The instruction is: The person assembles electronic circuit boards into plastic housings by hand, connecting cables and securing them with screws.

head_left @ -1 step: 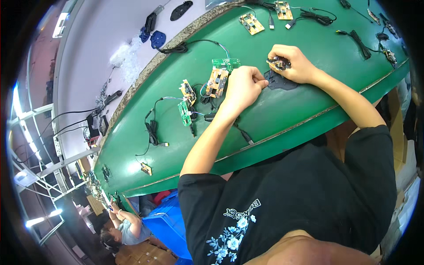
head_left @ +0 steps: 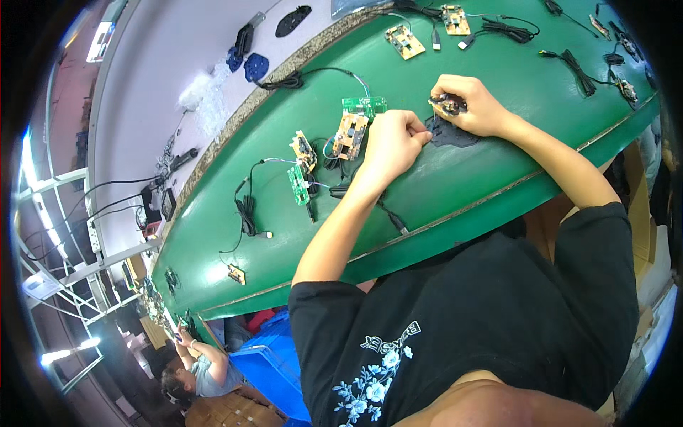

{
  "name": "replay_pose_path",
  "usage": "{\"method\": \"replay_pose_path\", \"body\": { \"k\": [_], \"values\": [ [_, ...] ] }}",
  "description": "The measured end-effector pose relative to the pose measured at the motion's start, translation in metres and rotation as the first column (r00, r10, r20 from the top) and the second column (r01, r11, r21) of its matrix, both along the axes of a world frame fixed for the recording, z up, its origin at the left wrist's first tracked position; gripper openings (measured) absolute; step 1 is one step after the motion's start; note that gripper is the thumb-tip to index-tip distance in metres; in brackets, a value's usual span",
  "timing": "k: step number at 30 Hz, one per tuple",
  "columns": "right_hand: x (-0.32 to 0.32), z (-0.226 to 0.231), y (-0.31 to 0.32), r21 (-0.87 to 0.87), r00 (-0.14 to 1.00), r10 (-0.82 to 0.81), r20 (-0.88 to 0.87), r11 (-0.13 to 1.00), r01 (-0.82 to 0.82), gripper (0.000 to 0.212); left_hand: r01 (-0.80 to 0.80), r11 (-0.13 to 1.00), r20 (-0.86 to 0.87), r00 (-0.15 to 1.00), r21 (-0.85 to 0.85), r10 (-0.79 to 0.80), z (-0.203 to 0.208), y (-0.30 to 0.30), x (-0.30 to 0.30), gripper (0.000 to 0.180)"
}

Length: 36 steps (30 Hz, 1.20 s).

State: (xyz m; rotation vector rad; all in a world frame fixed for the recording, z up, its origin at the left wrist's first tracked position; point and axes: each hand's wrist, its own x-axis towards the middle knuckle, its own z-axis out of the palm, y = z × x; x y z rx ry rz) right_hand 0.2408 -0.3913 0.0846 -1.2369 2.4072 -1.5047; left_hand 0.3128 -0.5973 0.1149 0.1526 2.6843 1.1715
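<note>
On the green table mat, a flat black plastic plate [head_left: 455, 136] lies under my two hands. My right hand [head_left: 478, 107] is closed round a small dark part with brown and shiny bits [head_left: 448, 104], held just above the plate. At the plate's left edge is my left hand [head_left: 395, 142], its thumb and forefinger pressed together. What they pinch, if anything, is too small to make out. Beside the left hand lie a tan circuit board [head_left: 350, 136] and a green circuit board [head_left: 364, 107] with thin wires.
Further left sit another tan board [head_left: 304, 149], a green board [head_left: 298, 185] and a coiled black cable [head_left: 245, 213]. More tan boards [head_left: 405, 42] and cables [head_left: 506, 30] lie at the far side. A blue bin [head_left: 270, 359] stands below the table, near another person [head_left: 206, 370].
</note>
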Motion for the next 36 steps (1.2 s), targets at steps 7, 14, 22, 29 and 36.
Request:
{"method": "replay_pose_path", "body": {
  "k": [7,14,22,29,36],
  "values": [
    [-0.001,0.006,-0.006,0.0,0.999,-0.044,-0.003,0.999,0.044,0.017,0.019,0.994,0.108,0.994,-0.107,-0.008,0.016,-0.006,-0.019,0.021],
    [0.002,0.001,-0.006,-0.011,0.999,-0.018,-0.037,1.0,0.018,0.017,0.136,0.975,-0.235,0.968,0.178,-0.092,-0.021,-0.012,0.006,0.023],
    [-0.015,0.023,-0.008,0.144,0.995,0.038,0.089,0.988,-0.05,0.018,0.159,0.98,-0.193,0.972,0.118,-0.134,-0.014,-0.009,0.006,0.025],
    [-0.035,0.044,-0.034,0.58,0.973,0.21,0.095,0.783,-0.226,0.017,0.169,0.984,-0.276,0.95,0.053,-0.148,-0.021,-0.008,0.011,0.025],
    [-0.041,0.047,-0.044,0.693,0.965,0.223,0.137,0.675,-0.254,0.021,0.141,0.987,-0.285,0.952,0.075,-0.114,-0.025,-0.009,0.014,0.032]
  ]
}}
